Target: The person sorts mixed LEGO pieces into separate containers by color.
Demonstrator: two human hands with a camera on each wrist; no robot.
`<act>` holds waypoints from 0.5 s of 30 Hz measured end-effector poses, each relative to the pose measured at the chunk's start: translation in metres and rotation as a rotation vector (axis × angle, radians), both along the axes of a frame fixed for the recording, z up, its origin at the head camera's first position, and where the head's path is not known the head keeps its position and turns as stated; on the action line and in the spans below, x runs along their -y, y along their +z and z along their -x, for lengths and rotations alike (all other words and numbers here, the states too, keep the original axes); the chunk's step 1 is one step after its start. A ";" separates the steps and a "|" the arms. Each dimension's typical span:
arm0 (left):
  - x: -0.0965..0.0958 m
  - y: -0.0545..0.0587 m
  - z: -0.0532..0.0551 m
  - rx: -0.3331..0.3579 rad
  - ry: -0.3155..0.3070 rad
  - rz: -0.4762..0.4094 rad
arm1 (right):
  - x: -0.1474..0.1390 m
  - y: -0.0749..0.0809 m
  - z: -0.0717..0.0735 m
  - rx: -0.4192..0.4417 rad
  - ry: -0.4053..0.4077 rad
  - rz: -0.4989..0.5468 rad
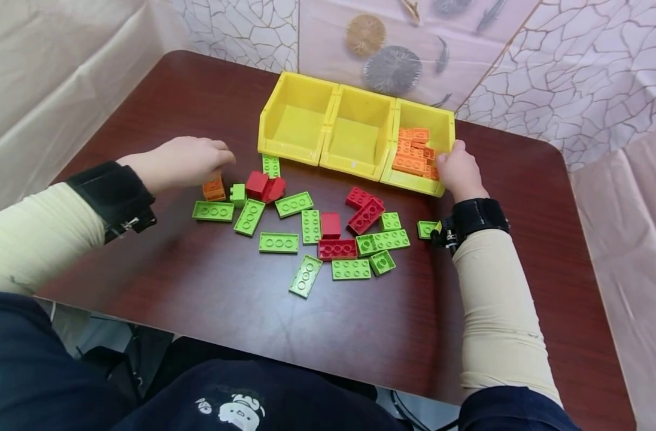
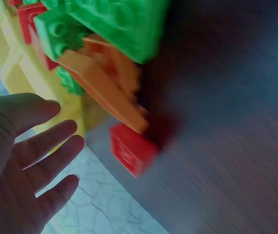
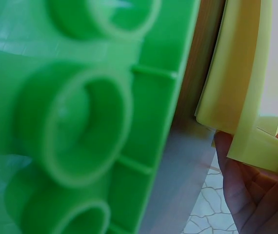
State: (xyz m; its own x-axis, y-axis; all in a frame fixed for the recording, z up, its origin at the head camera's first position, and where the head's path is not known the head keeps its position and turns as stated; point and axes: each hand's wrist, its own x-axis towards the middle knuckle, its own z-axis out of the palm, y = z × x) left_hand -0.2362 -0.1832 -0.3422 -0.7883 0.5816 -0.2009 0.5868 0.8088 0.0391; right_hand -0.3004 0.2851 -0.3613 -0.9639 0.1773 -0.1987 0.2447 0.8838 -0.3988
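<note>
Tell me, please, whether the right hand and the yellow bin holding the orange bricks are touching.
Touching: the right wrist view shows the right hand gripping the edge of the yellow bin, with digits on both sides of it.

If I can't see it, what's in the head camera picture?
Someone's right hand grips a yellow three-part bin with orange blocks in one compartment. The left hand hovers near an orange block; green blocks and red blocks lie on a table.

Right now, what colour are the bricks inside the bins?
Orange bricks, seen best in the head view.
</note>
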 end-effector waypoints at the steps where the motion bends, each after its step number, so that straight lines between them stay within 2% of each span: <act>1: 0.005 -0.001 -0.002 0.004 0.000 0.020 | -0.001 0.000 0.000 -0.003 0.003 0.000; 3: 0.012 -0.003 -0.005 0.020 0.013 0.043 | -0.002 0.000 0.000 -0.005 0.003 -0.001; 6: 0.021 -0.008 -0.007 0.011 -0.001 0.048 | -0.003 0.000 0.000 -0.004 -0.006 0.004; 9: 0.026 -0.016 -0.009 -0.005 -0.033 0.020 | -0.002 0.001 0.000 -0.003 -0.006 0.009; 15: 0.029 -0.021 -0.011 -0.028 -0.104 0.002 | 0.001 -0.001 0.000 -0.003 0.001 0.017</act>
State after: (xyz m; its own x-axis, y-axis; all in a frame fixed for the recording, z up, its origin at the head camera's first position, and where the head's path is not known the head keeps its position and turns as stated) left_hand -0.2247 -0.2122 -0.3630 -0.7288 0.6602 -0.1814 0.6685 0.7435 0.0200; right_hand -0.3002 0.2839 -0.3625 -0.9647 0.1733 -0.1984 0.2429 0.8771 -0.4143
